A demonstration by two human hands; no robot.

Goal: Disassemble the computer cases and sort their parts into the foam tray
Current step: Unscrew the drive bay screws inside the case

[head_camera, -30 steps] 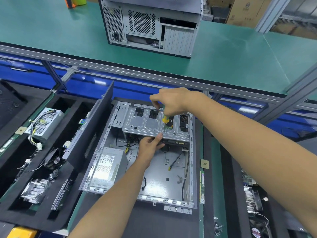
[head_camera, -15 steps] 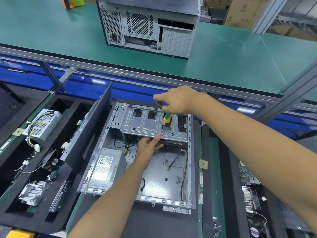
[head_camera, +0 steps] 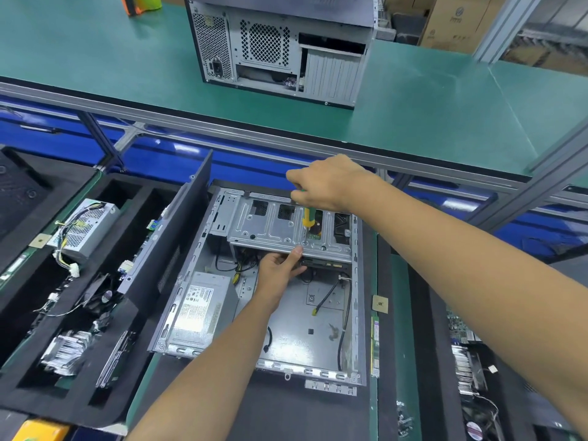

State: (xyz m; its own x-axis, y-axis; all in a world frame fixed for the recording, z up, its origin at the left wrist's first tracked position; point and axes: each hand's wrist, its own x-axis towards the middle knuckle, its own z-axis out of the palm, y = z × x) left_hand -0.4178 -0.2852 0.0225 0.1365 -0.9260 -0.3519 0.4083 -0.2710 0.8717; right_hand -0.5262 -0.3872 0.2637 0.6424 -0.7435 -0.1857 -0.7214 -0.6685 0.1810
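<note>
Open case (head_camera: pixel 280 300): lies on its side on the dark mat of the near bench, side panel off, inside facing up.
Drive cage (head_camera: pixel 286 232): a grey metal bracket across the far end of the open case, raised above the case floor.
Right hand (head_camera: pixel 321 183): fingers curled round the top of a screwdriver (head_camera: pixel 308 218) with a yellow and green handle; the tool stands nearly upright with its tip down on the drive cage near that cage's near edge.
Left hand (head_camera: pixel 280 265): reaches into the open case from the near side; the thumb presses the near edge of the drive cage and the fingers curl under it, gripping that edge just beside the screwdriver tip.
Power supply (head_camera: pixel 203 307): a grey box with a white label in the near left corner of the open case, well apart from both hands.
Cables (head_camera: pixel 324 300): black leads lie loose on the case floor.
Foam tray (head_camera: pixel 133 316): black, just left of the open case; its compartments hold a second power supply (head_camera: pixel 86 227) with loose wires, a fan and a finned metal part.
Side panel (head_camera: pixel 178 230): dark, standing on edge between the foam tray and the open case.
Second case (head_camera: pixel 280 46): stands upright on the green upper shelf (head_camera: pixel 429 116), its rear facing the camera.
</note>
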